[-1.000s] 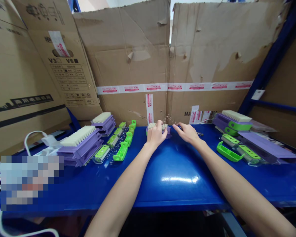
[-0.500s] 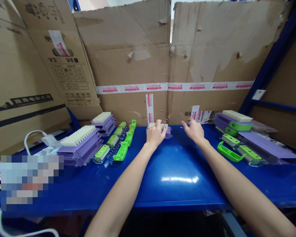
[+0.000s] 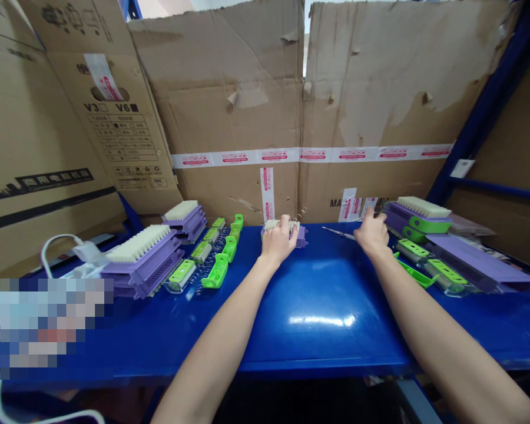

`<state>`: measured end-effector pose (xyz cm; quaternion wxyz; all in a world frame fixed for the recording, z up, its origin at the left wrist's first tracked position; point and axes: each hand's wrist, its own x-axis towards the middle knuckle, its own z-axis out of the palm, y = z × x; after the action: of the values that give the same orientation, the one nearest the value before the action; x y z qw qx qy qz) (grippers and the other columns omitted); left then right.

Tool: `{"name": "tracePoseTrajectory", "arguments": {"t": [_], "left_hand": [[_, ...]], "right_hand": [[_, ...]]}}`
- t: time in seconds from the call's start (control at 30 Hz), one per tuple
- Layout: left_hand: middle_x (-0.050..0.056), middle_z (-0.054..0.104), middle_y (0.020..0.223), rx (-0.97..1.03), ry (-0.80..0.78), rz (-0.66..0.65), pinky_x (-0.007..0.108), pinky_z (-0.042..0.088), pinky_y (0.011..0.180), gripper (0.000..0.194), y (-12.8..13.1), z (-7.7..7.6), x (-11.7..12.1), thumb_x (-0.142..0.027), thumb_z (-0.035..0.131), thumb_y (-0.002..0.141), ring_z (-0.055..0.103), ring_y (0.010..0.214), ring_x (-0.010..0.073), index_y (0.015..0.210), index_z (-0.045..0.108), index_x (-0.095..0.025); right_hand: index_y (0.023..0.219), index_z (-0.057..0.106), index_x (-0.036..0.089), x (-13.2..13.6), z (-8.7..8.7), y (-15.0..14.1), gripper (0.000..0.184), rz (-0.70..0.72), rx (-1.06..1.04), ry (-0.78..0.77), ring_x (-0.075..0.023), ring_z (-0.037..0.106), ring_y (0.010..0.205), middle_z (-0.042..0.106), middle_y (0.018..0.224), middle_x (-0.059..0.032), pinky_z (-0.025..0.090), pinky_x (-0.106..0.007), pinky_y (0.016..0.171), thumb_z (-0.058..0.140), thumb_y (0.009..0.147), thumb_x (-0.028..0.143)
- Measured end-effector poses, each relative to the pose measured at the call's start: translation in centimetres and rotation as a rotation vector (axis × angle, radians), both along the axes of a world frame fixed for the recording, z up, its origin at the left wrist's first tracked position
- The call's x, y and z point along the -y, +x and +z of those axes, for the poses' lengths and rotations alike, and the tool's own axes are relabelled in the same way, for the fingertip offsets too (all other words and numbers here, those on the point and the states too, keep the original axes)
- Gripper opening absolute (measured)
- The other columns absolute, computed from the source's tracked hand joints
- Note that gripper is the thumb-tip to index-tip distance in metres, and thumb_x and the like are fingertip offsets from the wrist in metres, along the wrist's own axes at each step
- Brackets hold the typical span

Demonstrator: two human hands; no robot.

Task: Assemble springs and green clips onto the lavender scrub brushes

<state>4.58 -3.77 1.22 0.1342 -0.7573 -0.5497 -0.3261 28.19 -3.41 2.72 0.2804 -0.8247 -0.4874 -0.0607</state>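
Note:
Near the back middle of the blue table, my left hand (image 3: 279,237) is closed over a small purple block with cream bristles (image 3: 301,235), like a brush head. The fingers lie across its top and partly hide it. A thin coiled spring (image 3: 301,213) shows just beyond those fingertips. To the right, my right hand (image 3: 373,232) has its fingers curled at the near end of a thin, pointed metal tool (image 3: 338,232). The tool lies low along the table with its tip toward the block. Its grip end is hidden by the hand, so its exact kind is unclear.
Left stand purple bristled blocks (image 3: 141,259), green-topped clear cases (image 3: 182,274), springs (image 3: 212,250) and green handle-shaped parts (image 3: 215,272). Similar purple blocks (image 3: 424,219) and a green part (image 3: 417,273) are right. Cardboard (image 3: 229,118) walls the back. White cables (image 3: 48,250) lie left.
My right hand has moved right, from beyond the metal tool's tip to its grip end, uncovering more of the tool. My left hand stays on the purple block.

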Motion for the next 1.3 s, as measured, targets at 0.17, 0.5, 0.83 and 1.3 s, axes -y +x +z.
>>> {"name": "tracePoseTrajectory", "arguments": {"t": [0.17,0.5,0.83,1.3], "left_hand": [[0.009,0.070,0.091,-0.019,0.001,0.000,0.028,0.045,0.061,0.029,0.0,-0.1,0.0,-0.035,0.041,0.093,0.069,0.079,0.0235,0.116,0.046,-0.017],[0.009,0.070,0.094,-0.050,-0.008,-0.004,0.029,0.046,0.062,0.031,0.0,-0.1,-0.1,-0.035,0.039,0.094,0.068,0.079,0.0237,0.118,0.045,-0.017],[0.010,0.069,0.097,-0.104,-0.024,-0.020,0.030,0.047,0.067,0.030,0.1,-0.4,0.0,-0.036,0.038,0.094,0.068,0.080,0.0230,0.118,0.045,-0.019],[0.008,0.069,0.095,-0.115,-0.015,-0.021,0.030,0.047,0.065,0.029,0.0,-0.2,0.1,-0.035,0.038,0.093,0.068,0.080,0.0242,0.116,0.046,-0.019]], "right_hand": [[0.124,0.047,0.015,-0.1,-1.1,0.7,0.046,-0.068,0.106,-0.105,-0.0355,0.048,0.112,0.039,0.124,-0.0224,0.045,-0.039,0.075,0.059,0.080,0.024],[0.118,0.056,0.011,-0.4,-1.5,0.7,0.041,-0.112,0.204,-0.157,-0.0352,0.045,0.113,0.048,0.120,-0.0222,0.037,-0.047,0.085,0.057,0.081,0.029],[0.113,0.061,0.010,0.1,0.1,3.5,0.038,-0.281,0.038,-0.138,-0.0382,0.044,0.115,0.049,0.122,-0.0253,0.037,-0.054,0.086,0.054,0.078,0.023],[0.115,0.057,0.014,2.0,1.8,6.4,0.037,-0.284,-0.108,-0.350,-0.0324,0.045,0.121,0.055,0.122,-0.0206,0.031,-0.046,0.094,0.051,0.082,0.027]]}}
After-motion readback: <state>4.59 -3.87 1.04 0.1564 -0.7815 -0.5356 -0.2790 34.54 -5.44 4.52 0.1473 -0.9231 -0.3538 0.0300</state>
